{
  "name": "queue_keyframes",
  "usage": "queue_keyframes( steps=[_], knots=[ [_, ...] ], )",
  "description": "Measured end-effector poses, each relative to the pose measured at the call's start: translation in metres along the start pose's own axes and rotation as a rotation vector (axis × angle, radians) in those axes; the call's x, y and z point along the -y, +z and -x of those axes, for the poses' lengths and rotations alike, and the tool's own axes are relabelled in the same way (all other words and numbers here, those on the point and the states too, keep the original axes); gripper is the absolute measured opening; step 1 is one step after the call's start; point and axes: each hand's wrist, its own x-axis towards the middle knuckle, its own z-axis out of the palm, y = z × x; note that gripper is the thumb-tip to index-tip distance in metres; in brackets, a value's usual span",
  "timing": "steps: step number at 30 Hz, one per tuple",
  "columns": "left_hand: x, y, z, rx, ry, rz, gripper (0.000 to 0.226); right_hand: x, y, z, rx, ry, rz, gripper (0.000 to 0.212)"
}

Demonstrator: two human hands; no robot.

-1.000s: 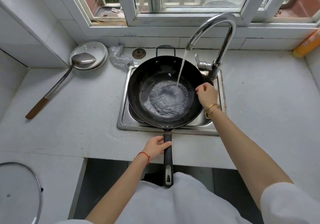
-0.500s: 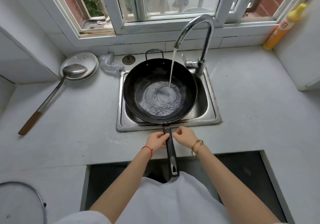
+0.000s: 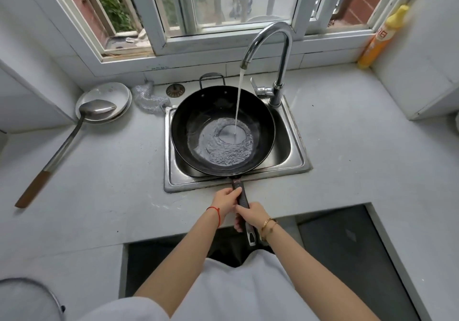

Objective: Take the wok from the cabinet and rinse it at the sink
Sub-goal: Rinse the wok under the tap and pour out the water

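Wok in sink, tilted against front rim, under tap. Water stream landing right of centre; shallow pool in bottom. Handle out over counter toward body.

Left hand: fingers curled closed round handle near wok end, thumb on top.

Right hand: just behind left, touching it, fingers wrapped shut round handle from the right.

Ladle resting in plate, left of sink. Yellow bottle at far right.
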Motion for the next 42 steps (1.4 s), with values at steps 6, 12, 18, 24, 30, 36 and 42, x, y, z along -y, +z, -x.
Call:
queue_keyframes(
  steps=[6,12,18,24,30,36,42],
  knots=[
    [-0.008,0.013,0.009,0.051,-0.046,0.165,0.019,0.0,0.008,0.0,-0.123,0.008,-0.008,0.028],
    [-0.006,0.019,0.008,0.022,-0.063,0.149,0.027,-0.001,0.012,0.002,-0.212,-0.079,0.058,0.027],
    [-0.008,0.025,0.01,-0.007,-0.027,0.176,0.022,0.0,0.012,0.011,-0.25,-0.133,0.059,0.02],
    [-0.012,0.032,0.017,0.002,0.012,0.259,0.022,0.003,0.008,0.019,-0.285,-0.168,0.06,0.025],
    [-0.019,0.034,0.024,0.048,0.035,0.262,0.024,0.01,0.001,0.031,-0.297,-0.206,0.078,0.027],
    [-0.02,0.038,0.031,0.097,0.08,0.199,0.024,0.005,-0.006,0.037,-0.313,-0.264,0.118,0.022],
    [-0.021,0.049,0.034,-0.015,0.18,0.08,0.018,0.007,-0.018,0.038,-0.24,-0.268,0.084,0.02]
  ],
)
